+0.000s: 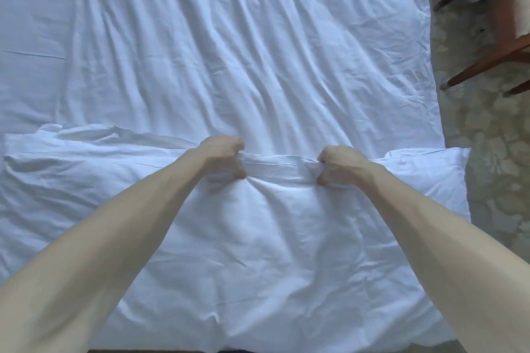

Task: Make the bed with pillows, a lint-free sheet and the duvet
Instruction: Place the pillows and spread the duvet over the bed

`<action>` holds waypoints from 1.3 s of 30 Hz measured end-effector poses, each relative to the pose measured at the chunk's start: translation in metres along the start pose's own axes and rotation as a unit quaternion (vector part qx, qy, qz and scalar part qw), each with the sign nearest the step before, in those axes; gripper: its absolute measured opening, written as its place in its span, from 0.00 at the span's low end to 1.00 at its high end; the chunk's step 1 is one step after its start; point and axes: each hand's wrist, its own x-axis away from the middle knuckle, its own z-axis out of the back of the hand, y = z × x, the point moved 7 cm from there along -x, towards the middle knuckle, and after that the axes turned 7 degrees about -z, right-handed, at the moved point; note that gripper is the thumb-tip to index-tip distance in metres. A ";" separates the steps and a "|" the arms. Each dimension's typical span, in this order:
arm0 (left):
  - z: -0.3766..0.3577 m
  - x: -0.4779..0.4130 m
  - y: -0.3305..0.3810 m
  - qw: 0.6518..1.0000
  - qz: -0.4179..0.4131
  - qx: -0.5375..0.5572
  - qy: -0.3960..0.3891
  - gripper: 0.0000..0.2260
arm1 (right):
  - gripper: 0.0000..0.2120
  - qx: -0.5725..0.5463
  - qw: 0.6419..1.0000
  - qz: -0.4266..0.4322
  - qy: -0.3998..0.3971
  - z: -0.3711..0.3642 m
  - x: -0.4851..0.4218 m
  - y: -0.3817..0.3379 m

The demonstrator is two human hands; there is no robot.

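A white duvet point(243, 51) covers most of the bed, creased in long folds running away from me. Its near edge is bunched into a folded band point(279, 165) across the middle. My left hand point(222, 156) grips that band at its left end and my right hand point(341, 165) grips it at its right end, both fists curled round the fabric. Under my forearms lies a white pillow point(272, 238), with a second pillow point(71, 180) to its left. A flat white sheet point(31, 37) shows at the far left.
The bed's right edge runs down beside a patterned carpet point(487, 166). A wooden chair point(504, 37) with slanted legs stands on the carpet at the upper right, with something dark on it.
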 end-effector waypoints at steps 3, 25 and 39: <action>0.014 0.021 0.002 0.999 -0.009 0.026 -0.026 0.08 | 0.10 -0.032 0.999 -0.006 0.024 0.009 0.024 0.005; -0.156 0.448 0.172 0.999 -0.044 -0.026 0.018 0.13 | 0.16 -0.064 0.984 0.043 0.160 -0.156 0.460 0.021; -0.420 0.585 0.199 0.989 -0.032 -0.146 -0.018 0.11 | 0.14 -0.104 0.994 0.030 0.000 -0.425 0.602 0.022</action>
